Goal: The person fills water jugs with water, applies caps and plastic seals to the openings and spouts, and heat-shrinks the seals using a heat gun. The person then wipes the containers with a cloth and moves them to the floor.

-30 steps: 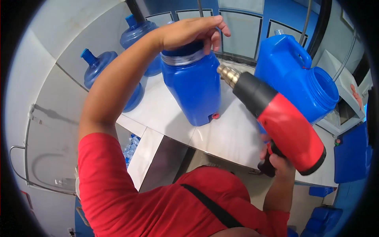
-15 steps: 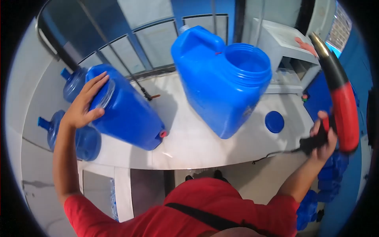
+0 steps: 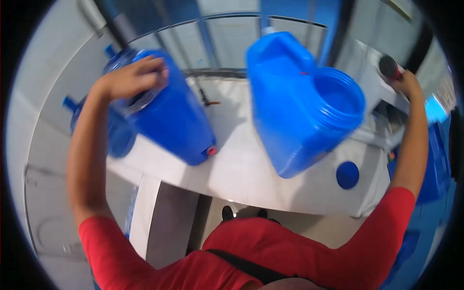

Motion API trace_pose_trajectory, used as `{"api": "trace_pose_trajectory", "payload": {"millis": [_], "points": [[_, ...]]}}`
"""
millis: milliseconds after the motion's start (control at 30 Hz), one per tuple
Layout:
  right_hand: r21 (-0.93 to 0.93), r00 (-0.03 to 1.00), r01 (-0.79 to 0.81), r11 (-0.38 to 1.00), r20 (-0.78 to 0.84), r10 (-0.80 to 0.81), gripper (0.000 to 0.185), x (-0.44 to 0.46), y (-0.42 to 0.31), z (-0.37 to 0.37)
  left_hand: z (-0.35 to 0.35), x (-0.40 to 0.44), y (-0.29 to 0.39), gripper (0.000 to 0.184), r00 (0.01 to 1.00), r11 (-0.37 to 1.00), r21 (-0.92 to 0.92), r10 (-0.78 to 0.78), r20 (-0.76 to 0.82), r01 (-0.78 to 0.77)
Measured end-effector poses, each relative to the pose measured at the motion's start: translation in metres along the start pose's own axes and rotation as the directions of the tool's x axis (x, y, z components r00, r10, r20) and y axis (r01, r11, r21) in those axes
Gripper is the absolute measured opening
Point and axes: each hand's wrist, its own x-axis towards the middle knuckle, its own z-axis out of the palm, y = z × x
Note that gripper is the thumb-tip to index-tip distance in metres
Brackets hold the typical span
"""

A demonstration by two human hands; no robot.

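My left hand (image 3: 137, 78) is above the top of a dark blue jerrycan (image 3: 176, 116), its fingers curled; what they hold, if anything, is hidden. Clear film (image 3: 144, 101) shows around that can's neck, and a red fitting (image 3: 211, 151) sits low on its side. My right hand (image 3: 410, 86) reaches far to the right, gripping a red and black heat gun (image 3: 388, 67) beside the white cabinet. Between my hands stands a lighter blue jerrycan (image 3: 285, 121) with its wide mouth uncapped. A round blue lid (image 3: 347, 175) lies on the white table to its right.
Clear blue water bottles (image 3: 118, 133) stand left of the dark can. The white table (image 3: 241, 179) has a curved front edge. A thin tap-like piece (image 3: 208, 100) lies between the cans. Blue containers (image 3: 432, 169) are at the right, and a glazed partition (image 3: 232, 43) runs behind.
My right hand has carried the heat gun up and away toward the back right. My left hand's fingers, flat on the dark can before, are now curled. The view has shifted.
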Motion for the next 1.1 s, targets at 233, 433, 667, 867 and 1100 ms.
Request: {"api": "trace_pose_trajectory", "payload": {"millis": [233,433,667,867,1100], "points": [[-0.047,0.830,0.167,0.985,-0.533,-0.166,0.051,0.050,0.051,0.048,0.021,-0.015,0.016,0.060,0.959,0.872,-0.489,-0.154,-0.240,0.018],[0.729,0.774,0.294,0.618,-0.561,0.293,0.045,-0.136,-0.021,0.014,0.039,-0.050,-0.057,0.099,0.893,0.956,0.253,0.240,-0.382,-0.148],[0.810,0.713,0.301,-0.504,-0.542,-0.445,0.022,-0.314,-0.175,0.000,0.030,-0.078,-0.111,0.102,0.813,0.942,-0.285,-0.023,-0.582,-0.178],[0.998,0.644,0.061,0.019,-0.025,-0.765,0.024,-0.327,-0.313,0.023,0.058,-0.036,-0.073,0.094,0.763,0.949,0.013,0.262,-0.591,-0.316],[0.997,0.583,-0.027,0.078,0.079,-0.809,0.027,-0.360,-0.383,0.049,0.044,-0.024,-0.101,0.084,0.731,0.825,0.001,0.501,-0.463,-0.565]]}}
